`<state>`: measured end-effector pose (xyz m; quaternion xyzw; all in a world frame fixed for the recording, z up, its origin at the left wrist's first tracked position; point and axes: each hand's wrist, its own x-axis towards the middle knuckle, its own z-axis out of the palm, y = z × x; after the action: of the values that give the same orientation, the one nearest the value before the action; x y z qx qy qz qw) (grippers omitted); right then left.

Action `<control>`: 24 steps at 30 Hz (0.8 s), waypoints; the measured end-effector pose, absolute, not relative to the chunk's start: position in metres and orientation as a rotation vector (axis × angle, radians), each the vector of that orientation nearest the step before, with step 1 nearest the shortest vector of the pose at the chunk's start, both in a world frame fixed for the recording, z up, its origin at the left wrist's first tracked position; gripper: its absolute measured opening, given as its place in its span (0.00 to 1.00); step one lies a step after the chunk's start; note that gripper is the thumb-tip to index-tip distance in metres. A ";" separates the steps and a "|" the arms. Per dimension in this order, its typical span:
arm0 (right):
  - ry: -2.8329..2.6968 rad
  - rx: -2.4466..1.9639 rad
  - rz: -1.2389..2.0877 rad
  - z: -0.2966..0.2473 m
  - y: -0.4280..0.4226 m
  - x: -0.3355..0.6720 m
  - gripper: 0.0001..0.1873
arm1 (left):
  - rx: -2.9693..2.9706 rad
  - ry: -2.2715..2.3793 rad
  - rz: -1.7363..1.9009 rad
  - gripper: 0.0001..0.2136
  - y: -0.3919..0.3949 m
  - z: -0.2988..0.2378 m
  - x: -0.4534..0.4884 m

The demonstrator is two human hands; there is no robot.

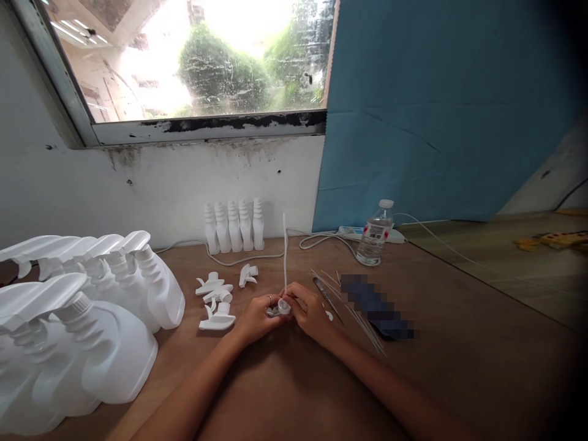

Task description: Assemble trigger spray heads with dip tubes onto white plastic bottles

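Both hands meet at the middle of the wooden table [459, 343]. My left hand [255, 317] grips a white spray trigger head [281, 308] from the left. My right hand [311, 311] pinches the base of a thin white dip tube [285, 251] that stands upright out of the head. Loose white trigger heads [215, 300] lie just left of my left hand. Several spare thin tubes [362, 321] and a metal tool [327, 297] lie to the right of my right hand.
White spray bottles with triggers fitted [92, 318] crowd the table's left side. A row of small white bottles [234, 225] stands against the wall. A water bottle [375, 234], a power strip with cable [349, 233] and a blurred dark object [376, 306] sit at right.
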<state>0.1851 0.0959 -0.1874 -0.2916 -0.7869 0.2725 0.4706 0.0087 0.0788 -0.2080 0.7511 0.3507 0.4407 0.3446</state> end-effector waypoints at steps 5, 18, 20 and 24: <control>-1.883 -0.694 0.655 -0.192 0.092 0.181 0.13 | 1.934 0.923 1.140 0.11 0.078 -0.207 0.010; -1.373 -0.845 1.175 -0.201 0.089 0.188 0.17 | 2.263 1.103 1.282 0.12 0.075 -0.199 0.005; -1.306 -0.888 1.323 -0.201 0.090 0.190 0.20 | 2.506 1.184 1.317 0.16 0.078 -0.190 0.002; -1.216 -0.702 1.952 -0.196 0.087 0.193 0.27 | 2.902 1.176 1.256 0.19 0.087 -0.172 0.002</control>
<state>0.1931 0.0874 -0.1963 -0.2724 -0.4718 0.7572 0.3602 0.0023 0.0869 -0.1723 0.8544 0.3462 0.3699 -0.1159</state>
